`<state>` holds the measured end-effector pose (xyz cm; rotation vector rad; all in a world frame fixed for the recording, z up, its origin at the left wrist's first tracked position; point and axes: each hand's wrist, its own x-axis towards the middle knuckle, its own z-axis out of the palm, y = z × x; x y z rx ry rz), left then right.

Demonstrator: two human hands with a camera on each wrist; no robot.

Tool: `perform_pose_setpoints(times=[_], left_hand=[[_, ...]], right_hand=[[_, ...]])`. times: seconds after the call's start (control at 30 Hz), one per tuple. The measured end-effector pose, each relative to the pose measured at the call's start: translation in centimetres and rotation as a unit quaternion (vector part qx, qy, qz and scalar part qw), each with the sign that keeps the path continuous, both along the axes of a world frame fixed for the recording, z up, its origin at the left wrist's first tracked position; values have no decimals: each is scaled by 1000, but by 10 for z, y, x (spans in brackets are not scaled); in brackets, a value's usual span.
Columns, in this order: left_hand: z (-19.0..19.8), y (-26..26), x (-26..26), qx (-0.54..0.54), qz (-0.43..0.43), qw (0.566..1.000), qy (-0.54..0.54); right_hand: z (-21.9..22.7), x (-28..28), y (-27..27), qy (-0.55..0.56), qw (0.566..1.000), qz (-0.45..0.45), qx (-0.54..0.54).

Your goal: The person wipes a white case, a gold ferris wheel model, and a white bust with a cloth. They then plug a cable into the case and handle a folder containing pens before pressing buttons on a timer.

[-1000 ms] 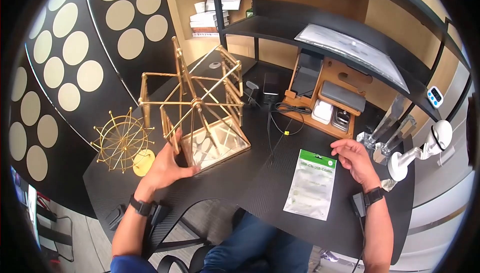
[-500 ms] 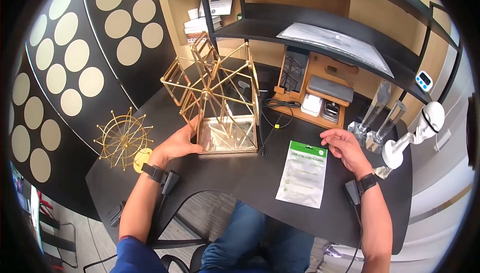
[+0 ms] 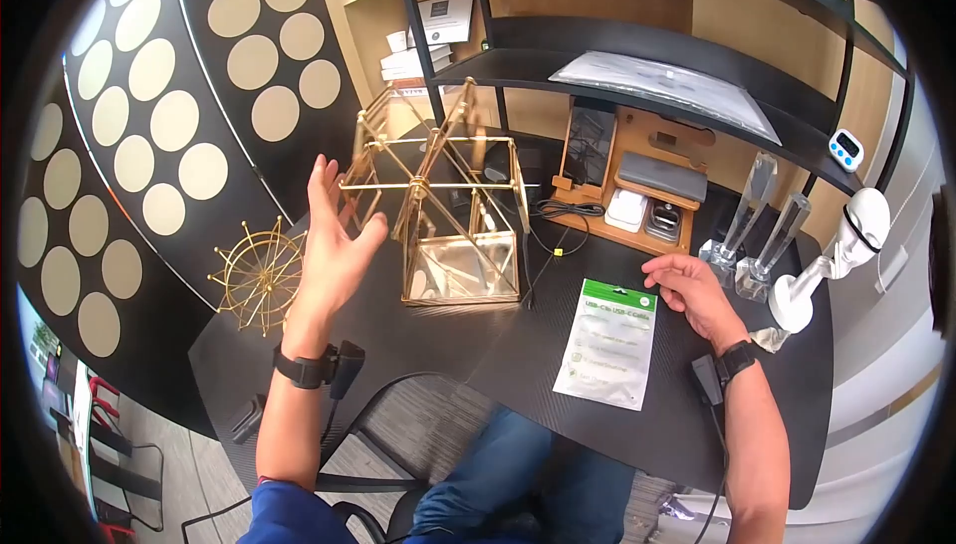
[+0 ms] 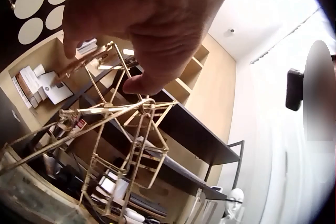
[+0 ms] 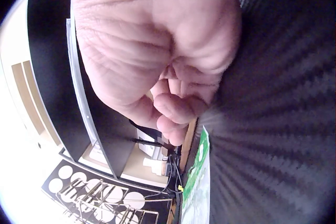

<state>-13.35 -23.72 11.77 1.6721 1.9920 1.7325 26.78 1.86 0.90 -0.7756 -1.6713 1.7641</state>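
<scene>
A large gold Ferris wheel model (image 3: 419,187) stands on the desk, on a square glass-and-mirror base (image 3: 461,297). Parts of its rim and gondola frames look blurred. My left hand (image 3: 334,257) is raised at the wheel's left side, fingers pointing up and thumb apart, holding nothing. In the left wrist view its thumb (image 4: 144,83) overlaps the gold bars of the wheel. On the right, my right hand (image 3: 699,300) rests on the desk with loosely curled fingers and nothing in them. Right beside it lies a white and green USB-C cable packet (image 3: 605,350).
A smaller gold Ferris wheel (image 3: 267,287) stands left, partly behind my left hand. At the back is a wooden organizer (image 3: 655,227) with a phone and cases, beside a coiled black cable (image 3: 568,209). Crystal trophies (image 3: 749,208) and a white camera-like device (image 3: 832,265) stand right.
My left hand has let go of the base and risen to the wheel's left side. The large wheel has turned on its hub. My right hand stays by the packet.
</scene>
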Motion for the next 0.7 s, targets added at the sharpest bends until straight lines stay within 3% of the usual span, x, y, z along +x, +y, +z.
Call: perform_pose_setpoints(times=[0.1,0.17,0.2,0.23,0.3,0.5,0.63,0.7], left_hand=[[10,10,12,96,24,995,-2],[26,8,21,104,147,956,230],[31,10,28,153,154,937,274],[36,11,31,155,157,936,276],[43,10,34,131,137,902,389],[20,7,23,3,222,870,440],[-17,-5,21,1,176,907,382],[-41,-19,24,-79,102,933,335]], right_hand=[[-1,0,-1,0,1000,-2,2],[-2,2,0,-2,1000,-1,9],[-3,2,1,-9,1000,-2,11],[-3,1,2,-15,1000,-1,12],[-2,2,0,-9,1000,5,14],[-2,-1,-2,-2,1000,6,30],[-6,-1,2,-4,999,2,36],[-6,-1,3,-7,1000,-6,29]])
